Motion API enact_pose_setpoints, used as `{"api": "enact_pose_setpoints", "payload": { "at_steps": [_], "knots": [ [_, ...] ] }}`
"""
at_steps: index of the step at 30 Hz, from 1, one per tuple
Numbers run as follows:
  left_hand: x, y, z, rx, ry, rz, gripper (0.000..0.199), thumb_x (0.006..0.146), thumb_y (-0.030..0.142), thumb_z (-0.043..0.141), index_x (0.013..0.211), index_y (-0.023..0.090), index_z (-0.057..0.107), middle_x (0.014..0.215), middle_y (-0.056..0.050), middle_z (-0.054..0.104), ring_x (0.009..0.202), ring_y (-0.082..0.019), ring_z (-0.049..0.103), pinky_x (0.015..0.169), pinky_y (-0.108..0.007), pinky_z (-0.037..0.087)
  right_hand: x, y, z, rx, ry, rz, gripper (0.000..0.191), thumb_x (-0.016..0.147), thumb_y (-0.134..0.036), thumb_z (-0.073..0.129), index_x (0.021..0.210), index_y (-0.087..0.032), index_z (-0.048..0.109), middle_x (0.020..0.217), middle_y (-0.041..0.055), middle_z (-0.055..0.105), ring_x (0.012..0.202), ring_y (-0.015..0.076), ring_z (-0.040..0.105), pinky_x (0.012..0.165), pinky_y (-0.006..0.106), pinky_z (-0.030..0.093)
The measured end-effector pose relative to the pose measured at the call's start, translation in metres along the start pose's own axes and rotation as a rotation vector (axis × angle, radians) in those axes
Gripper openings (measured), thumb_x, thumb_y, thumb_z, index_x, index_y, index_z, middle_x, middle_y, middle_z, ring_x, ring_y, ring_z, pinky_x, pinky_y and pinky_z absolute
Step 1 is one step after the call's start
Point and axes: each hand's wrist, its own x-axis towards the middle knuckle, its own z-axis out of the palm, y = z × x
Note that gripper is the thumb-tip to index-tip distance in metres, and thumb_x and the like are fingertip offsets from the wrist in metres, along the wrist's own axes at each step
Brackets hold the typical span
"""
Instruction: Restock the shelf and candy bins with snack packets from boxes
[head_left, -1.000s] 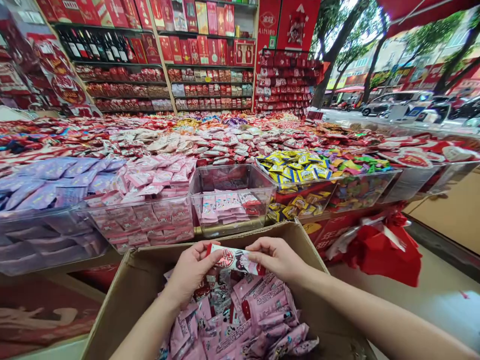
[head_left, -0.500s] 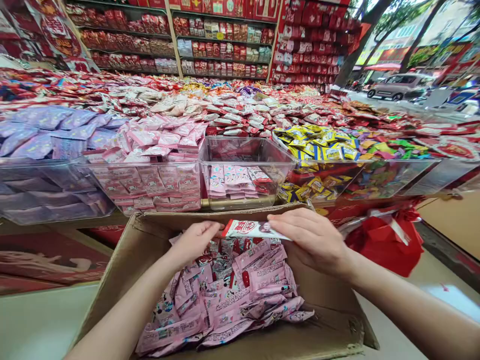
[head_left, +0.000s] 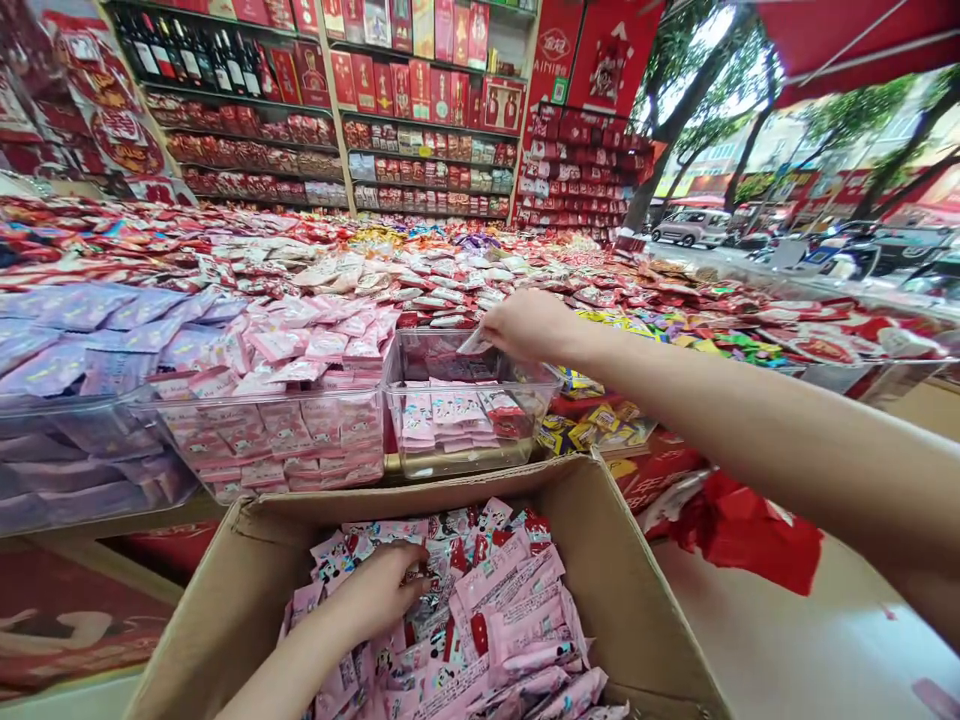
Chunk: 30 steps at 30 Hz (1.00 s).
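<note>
My right hand (head_left: pixel 529 325) is closed on a white snack packet (head_left: pixel 474 342), held over the back of a clear plastic bin (head_left: pixel 469 462); most of the packet is hidden by the fingers. Inside that bin stand pink and white packets (head_left: pixel 450 408) in a row, with a red one at the right end. My left hand (head_left: pixel 386 590) is down in an open cardboard box (head_left: pixel 622 560), its thumb and fingers apart and curled over the packets. Pink packets (head_left: pixel 517 610) lie loose in the box, mixed with some red and clear ones.
Left of the bin are a heaped bin of pink packets (head_left: pixel 277 445) and one of lilac packets (head_left: pixel 82 430). Yellow packets (head_left: pixel 600 425) fill the bin to its right. A red bag (head_left: pixel 750 530) rests beside the box. Stocked shelves (head_left: pixel 420 130) rise behind.
My right hand has carried the white and red packet up and forward from above the box to the bin. My left hand has come off that packet and gone down into the box.
</note>
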Motion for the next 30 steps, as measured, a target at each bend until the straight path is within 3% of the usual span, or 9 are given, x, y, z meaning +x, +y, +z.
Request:
{"api": "enact_pose_setpoints", "payload": {
  "at_steps": [4, 9, 14, 20, 27, 30],
  "knots": [
    [-0.002, -0.003, 0.0, 0.001, -0.008, -0.006, 0.032, 0.071, 0.029, 0.045, 0.098, 0.022, 0.061, 0.102, -0.006, 0.062, 0.095, -0.02, 0.055, 0.081, -0.027, 0.039, 0.024, -0.011, 0.02, -0.031, -0.129, -0.149, 0.02, 0.078, -0.015, 0.044, 0.088, -0.009, 0.061, 0.081, 0.0157, 0.065, 0.078, 0.0253, 0.061, 0.062, 0.032, 0.044],
    [-0.005, -0.003, -0.004, 0.003, -0.023, 0.009, 0.032, 0.069, 0.029, 0.047, 0.096, 0.022, 0.062, 0.099, -0.007, 0.063, 0.089, -0.02, 0.057, 0.076, -0.027, 0.04, 0.033, -0.027, 0.034, -0.03, -0.227, -0.197, 0.026, 0.079, -0.017, 0.043, 0.101, -0.008, 0.055, 0.091, 0.0188, 0.063, 0.084, 0.0253, 0.06, 0.064, 0.031, 0.044],
    [-0.006, -0.005, -0.006, -0.004, -0.029, 0.008, 0.03, 0.069, 0.029, 0.047, 0.094, 0.022, 0.062, 0.098, -0.007, 0.063, 0.089, -0.021, 0.057, 0.075, -0.027, 0.04, 0.033, -0.034, 0.042, 0.058, -0.388, -0.246, 0.025, 0.077, -0.025, 0.05, 0.094, -0.01, 0.06, 0.088, 0.0143, 0.064, 0.082, 0.023, 0.06, 0.061, 0.027, 0.042],
    [-0.002, -0.009, -0.004, -0.016, -0.033, 0.034, 0.028, 0.069, 0.028, 0.047, 0.091, 0.022, 0.062, 0.096, -0.006, 0.063, 0.087, -0.02, 0.056, 0.074, -0.027, 0.04, 0.028, -0.027, 0.049, 0.376, -0.604, -0.248, 0.042, 0.064, -0.05, 0.061, 0.092, -0.017, 0.063, 0.082, 0.0039, 0.064, 0.069, 0.0173, 0.058, 0.057, 0.024, 0.039],
    [0.003, -0.01, -0.002, 0.036, 0.013, 0.047, 0.027, 0.071, 0.025, 0.045, 0.092, 0.021, 0.061, 0.095, -0.007, 0.062, 0.09, -0.02, 0.055, 0.079, -0.027, 0.039, 0.028, -0.027, 0.058, 0.463, -0.57, -0.178, 0.045, 0.058, -0.055, 0.064, 0.083, -0.018, 0.064, 0.073, 0.0005, 0.061, 0.062, 0.0144, 0.054, 0.052, 0.023, 0.038],
    [0.005, -0.013, 0.004, 0.125, 0.112, 0.026, 0.037, 0.071, 0.024, 0.047, 0.106, 0.02, 0.057, 0.114, -0.009, 0.054, 0.107, -0.022, 0.046, 0.091, -0.031, 0.033, 0.027, -0.028, 0.055, 0.497, -0.55, -0.118, 0.039, 0.06, -0.053, 0.064, 0.077, -0.018, 0.064, 0.066, -0.0003, 0.059, 0.06, 0.0139, 0.053, 0.053, 0.024, 0.038]
  ]
}}
